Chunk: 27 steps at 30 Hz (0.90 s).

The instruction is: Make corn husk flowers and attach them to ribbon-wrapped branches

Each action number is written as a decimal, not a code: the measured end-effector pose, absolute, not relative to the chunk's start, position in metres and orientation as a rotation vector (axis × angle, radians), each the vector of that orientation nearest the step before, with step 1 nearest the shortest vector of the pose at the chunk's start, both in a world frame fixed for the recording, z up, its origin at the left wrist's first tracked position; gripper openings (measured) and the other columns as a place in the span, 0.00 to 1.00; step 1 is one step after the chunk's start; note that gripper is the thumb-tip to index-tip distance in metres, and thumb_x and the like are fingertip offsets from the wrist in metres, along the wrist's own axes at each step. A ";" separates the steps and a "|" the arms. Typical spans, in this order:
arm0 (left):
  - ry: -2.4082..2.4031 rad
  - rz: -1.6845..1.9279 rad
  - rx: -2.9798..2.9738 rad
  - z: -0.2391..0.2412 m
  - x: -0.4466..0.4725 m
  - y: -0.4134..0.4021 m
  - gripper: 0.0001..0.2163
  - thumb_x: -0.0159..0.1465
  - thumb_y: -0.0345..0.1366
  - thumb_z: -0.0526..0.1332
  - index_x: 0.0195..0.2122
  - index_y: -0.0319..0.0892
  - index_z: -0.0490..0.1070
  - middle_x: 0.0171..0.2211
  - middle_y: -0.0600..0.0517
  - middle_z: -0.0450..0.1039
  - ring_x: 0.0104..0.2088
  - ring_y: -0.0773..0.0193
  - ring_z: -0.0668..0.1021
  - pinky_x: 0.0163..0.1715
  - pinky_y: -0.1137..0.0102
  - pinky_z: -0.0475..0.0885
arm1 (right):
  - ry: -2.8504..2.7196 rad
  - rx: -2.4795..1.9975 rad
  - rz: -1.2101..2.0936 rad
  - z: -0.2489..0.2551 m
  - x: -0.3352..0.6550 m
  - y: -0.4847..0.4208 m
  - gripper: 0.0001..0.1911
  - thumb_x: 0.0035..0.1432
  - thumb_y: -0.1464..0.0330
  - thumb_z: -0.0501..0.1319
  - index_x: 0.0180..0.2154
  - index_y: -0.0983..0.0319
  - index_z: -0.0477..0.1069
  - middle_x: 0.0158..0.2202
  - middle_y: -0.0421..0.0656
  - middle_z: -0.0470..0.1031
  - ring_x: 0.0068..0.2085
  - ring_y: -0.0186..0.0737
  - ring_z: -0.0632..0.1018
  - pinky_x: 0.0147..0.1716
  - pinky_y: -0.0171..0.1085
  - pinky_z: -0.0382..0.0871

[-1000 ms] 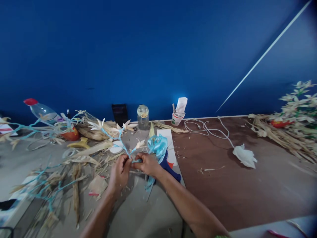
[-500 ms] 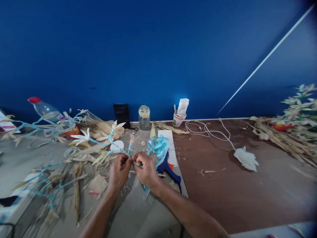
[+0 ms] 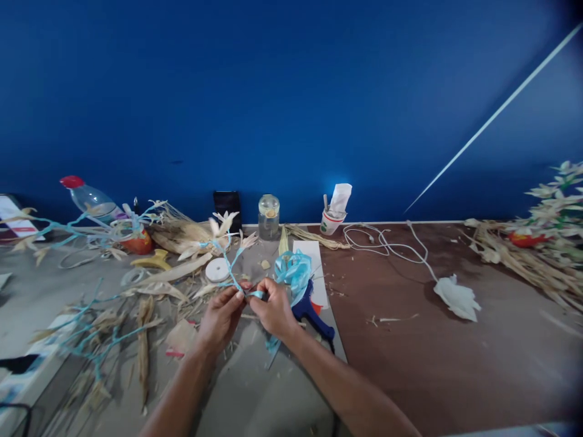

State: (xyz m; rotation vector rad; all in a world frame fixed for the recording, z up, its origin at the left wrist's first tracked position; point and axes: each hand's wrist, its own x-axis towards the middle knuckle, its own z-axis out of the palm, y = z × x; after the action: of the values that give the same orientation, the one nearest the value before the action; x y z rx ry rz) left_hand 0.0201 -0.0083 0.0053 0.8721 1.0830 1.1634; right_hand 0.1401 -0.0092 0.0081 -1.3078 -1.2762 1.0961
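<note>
My left hand [image 3: 220,317] and my right hand [image 3: 274,311] meet over the table, both pinching a thin stem wrapped in light blue ribbon [image 3: 255,294]. The stem [image 3: 232,267] runs up and left from my fingers to cream husk flowers [image 3: 222,225]. A loose bunch of the blue ribbon [image 3: 294,270] lies just behind my right hand, and a ribbon tail [image 3: 273,345] hangs below it. A dark blue glue gun [image 3: 314,315] lies right beside my right wrist.
Dried husks and blue-wrapped branches [image 3: 98,331] cover the table's left. A white tape roll [image 3: 217,270], jar [image 3: 268,216], paper cup [image 3: 331,220], dark phone [image 3: 228,203] and bottle [image 3: 88,197] stand further back. A white cable [image 3: 387,243] and husk flower [image 3: 458,298] lie on the brown board; more flowers [image 3: 542,243] sit at right.
Both hands stay pinched on the blue-wrapped stem and have turned it; the flowers at its far end swung left, then back up toward the jar. The view shifted slightly.
</note>
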 end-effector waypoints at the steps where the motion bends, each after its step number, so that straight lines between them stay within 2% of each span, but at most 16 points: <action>1: 1.099 1.173 0.884 0.003 0.019 -0.008 0.15 0.48 0.43 0.65 0.32 0.38 0.72 0.30 0.49 0.73 0.31 0.63 0.74 0.36 0.67 0.69 | -1.273 -1.312 1.110 0.009 0.141 -0.009 0.10 0.43 0.69 0.58 0.20 0.60 0.55 0.18 0.32 0.55 0.23 0.30 0.58 0.23 0.30 0.55; 10: 1.283 1.194 1.174 -0.009 0.007 -0.003 0.12 0.52 0.43 0.63 0.25 0.39 0.66 0.25 0.53 0.69 0.25 0.68 0.69 0.28 0.72 0.66 | -1.381 -1.358 1.010 0.010 0.134 -0.015 0.10 0.45 0.67 0.59 0.21 0.60 0.57 0.19 0.33 0.58 0.24 0.31 0.61 0.25 0.31 0.55; 18: 1.353 1.195 1.212 0.004 0.009 -0.007 0.12 0.53 0.44 0.62 0.27 0.38 0.69 0.22 0.54 0.69 0.25 0.66 0.70 0.27 0.72 0.65 | -1.237 -1.261 1.309 0.008 0.137 -0.011 0.09 0.43 0.67 0.61 0.23 0.61 0.60 0.19 0.33 0.60 0.23 0.30 0.62 0.24 0.30 0.56; 23: 1.534 1.125 1.373 0.010 0.007 -0.007 0.12 0.56 0.44 0.58 0.22 0.41 0.66 0.14 0.58 0.63 0.18 0.68 0.66 0.22 0.73 0.60 | -1.319 -1.317 1.349 0.014 0.147 -0.006 0.05 0.42 0.72 0.61 0.23 0.62 0.64 0.19 0.32 0.62 0.22 0.29 0.62 0.23 0.30 0.56; 27: 1.533 1.042 1.365 0.007 0.008 -0.004 0.14 0.56 0.45 0.57 0.18 0.42 0.61 0.11 0.60 0.58 0.15 0.70 0.61 0.19 0.73 0.56 | -1.389 -1.365 1.382 0.012 0.156 -0.003 0.04 0.43 0.72 0.61 0.23 0.62 0.66 0.19 0.33 0.63 0.22 0.29 0.62 0.23 0.30 0.56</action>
State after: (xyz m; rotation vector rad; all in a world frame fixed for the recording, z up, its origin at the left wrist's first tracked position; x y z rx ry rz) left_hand 0.0080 -0.0040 0.0066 1.3647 1.5325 1.0418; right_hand 0.1558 -0.0025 0.0121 -1.3647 -1.3888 1.3821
